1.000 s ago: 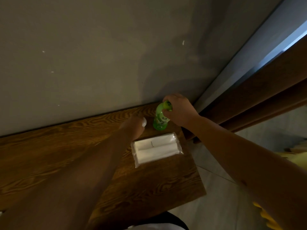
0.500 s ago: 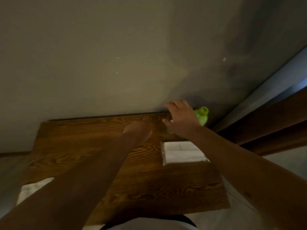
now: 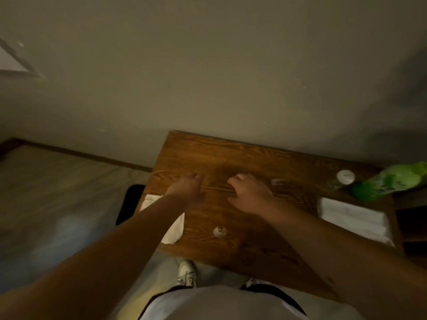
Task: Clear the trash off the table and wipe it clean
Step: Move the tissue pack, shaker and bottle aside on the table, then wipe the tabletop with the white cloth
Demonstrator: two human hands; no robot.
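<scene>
A wooden table [image 3: 254,250] stands against the wall. My left hand [image 3: 187,188] hovers over its middle-left with fingers curled in and nothing visible in it. My right hand [image 3: 250,196] is beside it, fingers bent and apart, empty. A white cloth [image 3: 173,229] lies at the table's left edge, partly under my left forearm. A small clear scrap [image 3: 219,230] sits near the front and another clear bit [image 3: 277,181] lies just right of my right hand. At the far right are a green bottle [image 3: 390,181], a white round cap [image 3: 346,176] and a tissue pack [image 3: 353,218].
A black bin-like object [image 3: 129,204] stands on the floor against the table's left side. My shoes [image 3: 187,272] are at the table's front edge. The wall runs behind the table, with open floor to the left.
My right hand let go of the green bottle and both hands moved left to the table's middle. The view swung left, bringing the cloth and floor into sight.
</scene>
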